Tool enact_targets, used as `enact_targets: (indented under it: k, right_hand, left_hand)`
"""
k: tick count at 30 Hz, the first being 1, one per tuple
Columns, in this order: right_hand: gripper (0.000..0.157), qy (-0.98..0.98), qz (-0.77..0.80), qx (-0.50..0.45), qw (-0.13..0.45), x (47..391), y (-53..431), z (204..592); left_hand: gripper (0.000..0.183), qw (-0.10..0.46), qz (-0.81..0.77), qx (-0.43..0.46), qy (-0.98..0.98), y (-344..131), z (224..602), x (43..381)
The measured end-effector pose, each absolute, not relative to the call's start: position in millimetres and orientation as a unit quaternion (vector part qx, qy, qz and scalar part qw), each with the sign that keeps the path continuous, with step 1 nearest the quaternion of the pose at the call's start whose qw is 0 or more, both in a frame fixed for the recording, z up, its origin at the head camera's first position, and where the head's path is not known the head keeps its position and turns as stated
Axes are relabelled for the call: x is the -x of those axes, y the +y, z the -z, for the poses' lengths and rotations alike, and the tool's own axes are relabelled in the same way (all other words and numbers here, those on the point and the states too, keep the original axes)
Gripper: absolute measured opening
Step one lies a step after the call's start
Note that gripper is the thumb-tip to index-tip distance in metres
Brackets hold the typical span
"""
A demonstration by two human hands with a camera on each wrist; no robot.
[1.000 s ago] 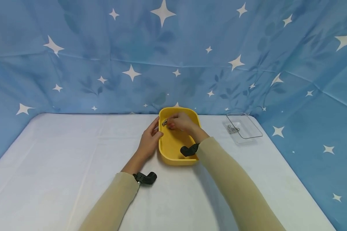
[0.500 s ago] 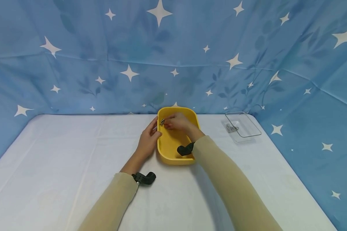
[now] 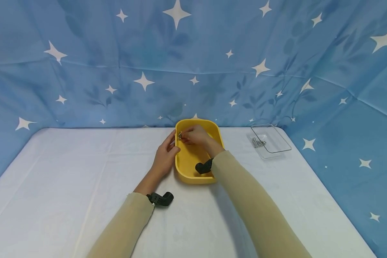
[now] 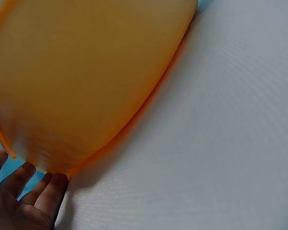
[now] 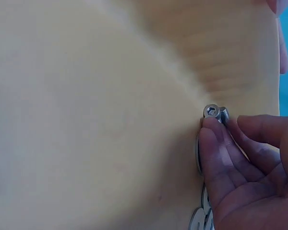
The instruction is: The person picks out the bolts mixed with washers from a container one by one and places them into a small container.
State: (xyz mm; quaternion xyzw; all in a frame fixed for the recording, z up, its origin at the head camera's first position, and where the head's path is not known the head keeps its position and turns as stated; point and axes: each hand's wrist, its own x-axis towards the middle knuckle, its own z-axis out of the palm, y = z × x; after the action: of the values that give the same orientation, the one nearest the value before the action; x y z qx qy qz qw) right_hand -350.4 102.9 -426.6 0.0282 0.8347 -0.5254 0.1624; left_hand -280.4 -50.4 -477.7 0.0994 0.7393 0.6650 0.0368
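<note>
A yellow tub (image 3: 193, 163) stands at the table's back edge. My left hand (image 3: 164, 154) rests against its left side from outside, fingertips touching the wall in the left wrist view. Inside the tub, my right hand (image 3: 195, 135) is at the far left, its fingertips closed in on a silver hex socket screw (image 5: 211, 111). A second threaded screw (image 5: 224, 114) shows right behind it. Several flat washers (image 5: 198, 218) lie below the fingers, partly covered by them. Whether the screw is lifted off the tub floor is hard to tell.
To the right lies a clear plastic tray (image 3: 271, 155) holding several silver screws (image 3: 257, 142). A thin wire frame (image 3: 278, 152) slants across that tray. White cloth (image 3: 67, 179) covers the table, and a blue star-patterned curtain (image 3: 93, 53) hangs behind and at the right.
My right hand has shifted slightly left toward the tub's wall, and the screws sit closer to that wall, more hidden by the fingers. The left hand stays in place.
</note>
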Motion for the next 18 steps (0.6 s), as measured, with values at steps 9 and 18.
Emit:
enact_targets:
  k: [9,18]
  right_hand:
    - [0.026,0.84,0.521,-0.01,0.151,346,103,428]
    - [0.026,0.862,0.484,0.004,0.151,343,101,427]
  left_hand:
    - [0.072,0.046,-0.651,-0.103,0.751,-52,445,260]
    - [0.071,0.05,-0.656,-0.104,0.746,-54,444,260]
